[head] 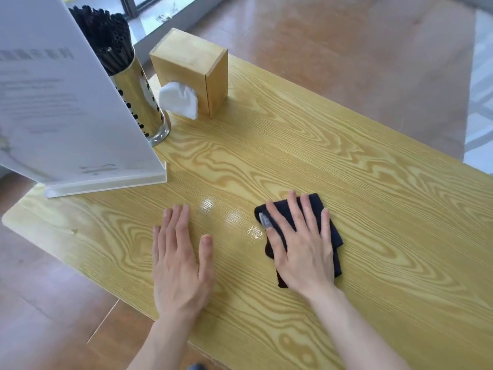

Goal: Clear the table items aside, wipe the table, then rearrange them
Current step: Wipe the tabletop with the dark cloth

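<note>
My right hand [302,247] lies flat, fingers spread, pressing a folded dark cloth [334,233] onto the yellow wood-grain table [373,209]. My left hand [180,257] rests flat and empty on the tabletop to its left. At the table's far left stand a white acrylic sign holder [66,108], a metal holder full of black chopsticks [141,102] behind it, and a wooden tissue box [192,68] with a white tissue [178,98] hanging from its slot.
The table's left corner [10,217] and near edge drop off to a brown wooden floor [53,303]. A window frame runs behind the tissue box. Small shiny patches [253,231] lie between my hands.
</note>
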Demonstrator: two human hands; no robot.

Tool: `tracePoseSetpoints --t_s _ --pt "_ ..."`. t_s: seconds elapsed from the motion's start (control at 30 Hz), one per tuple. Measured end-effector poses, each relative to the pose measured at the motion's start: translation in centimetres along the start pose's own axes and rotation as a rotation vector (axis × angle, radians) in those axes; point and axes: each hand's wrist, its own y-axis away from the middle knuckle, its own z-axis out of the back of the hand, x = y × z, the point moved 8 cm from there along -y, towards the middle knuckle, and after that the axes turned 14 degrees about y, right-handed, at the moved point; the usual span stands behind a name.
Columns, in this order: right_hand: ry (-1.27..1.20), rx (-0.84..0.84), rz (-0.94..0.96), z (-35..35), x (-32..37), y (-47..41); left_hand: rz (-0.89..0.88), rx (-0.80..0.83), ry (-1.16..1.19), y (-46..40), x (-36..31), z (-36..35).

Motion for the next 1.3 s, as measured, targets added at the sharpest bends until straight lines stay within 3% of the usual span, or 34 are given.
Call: tracePoseSetpoints --t_s 0.13,0.27,0.4,0.6,0.77,0.93,1.1,1.2,1.3 --pt "0.009 0.051 -0.202 -0.5 -1.1 -4.9 -0.003 0.007 -0.013 0.0 0.1 0.0" --pt "0.005 0.062 -0.251 -0.3 0.8 -8.4 -0.001 0.012 -0.025 0.0 0.1 -0.2" --pt "0.041 0.004 -0.071 0.1 4.1 -8.2 -0.007 0.009 -0.020 0.1 0.0 -0.4" --pt "0.018 0.005 0.231 0.2 10.7 -0.4 0.006 0.003 0.022 0.0 0.3 -0.2" --pt "0.000 0.043 0.314 -0.2 12.7 6.1 0.021 0.043 0.083 0.1 0.2 0.1" --pt "0.022 0.049 0.380 0.1 10.2 9.7 0.031 0.128 0.192 -0.1 0.3 0.7" --pt "0.036 0.037 0.030 -0.3 2.1 10.2 -0.071 0.121 -0.083 1.3 1.0 1.9" --pt "0.059 0.050 -0.294 -0.8 -3.7 9.9 -0.088 0.131 -0.121 1.7 1.5 1.6" --pt "0.040 0.060 -0.525 -1.4 -5.3 9.3 -0.079 0.095 -0.113 1.7 1.7 1.7"
